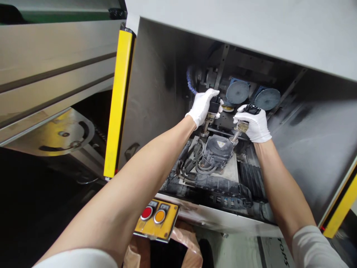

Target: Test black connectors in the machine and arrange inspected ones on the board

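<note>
Sitting on posts inside the cabinet: two black parts, left fingers and right fingers each curled round one; presumably light, stiff, slick-faced, best gripped by opposite edges.

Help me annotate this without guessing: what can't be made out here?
All in the head view:
- Part of the left black piece: covered by the left hand.
- Part of the right black piece: covered by the right hand.
- Left part of the yellow button panel: behind the left forearm.
- Upper part of the right yellow post: cut off by the right edge.
- Triangle sticker's symbol: too small.
</note>
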A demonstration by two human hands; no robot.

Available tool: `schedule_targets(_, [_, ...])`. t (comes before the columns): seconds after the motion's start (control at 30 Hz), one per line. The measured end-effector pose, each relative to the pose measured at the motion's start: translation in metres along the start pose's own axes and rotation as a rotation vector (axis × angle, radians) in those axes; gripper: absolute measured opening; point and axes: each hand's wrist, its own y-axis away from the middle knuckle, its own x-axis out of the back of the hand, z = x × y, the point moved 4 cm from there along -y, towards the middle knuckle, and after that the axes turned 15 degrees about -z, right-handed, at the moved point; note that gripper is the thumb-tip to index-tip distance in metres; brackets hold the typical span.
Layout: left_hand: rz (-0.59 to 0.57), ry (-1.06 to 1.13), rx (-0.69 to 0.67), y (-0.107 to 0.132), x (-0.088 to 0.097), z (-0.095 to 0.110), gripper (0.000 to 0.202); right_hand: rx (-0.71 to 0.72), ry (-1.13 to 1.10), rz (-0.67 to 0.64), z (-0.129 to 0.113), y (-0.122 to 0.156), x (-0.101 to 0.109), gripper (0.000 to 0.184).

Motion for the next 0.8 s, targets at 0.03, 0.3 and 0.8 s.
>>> schedule_targets(0.03, [0.001,-0.002,0.001,0.0003,-0.0001,0.0002,0.037,0.006,0.015,-0.006,-0.0004,-0.0004,0.0002,0.021])
schedule_targets(0.3, [0.014,0.016,0.014,0.0032,-0.0016,0.0029,0.036,-0.018,0.027,0.0,0.0003,-0.0022,0.0021,0.022])
schedule_targets(0.8, [0.057,0.002,0.031,0.0024,-0.0021,0.003,0.038,0.057,0.127,-0.024,-0.0025,-0.0034,0.0057,0.019])
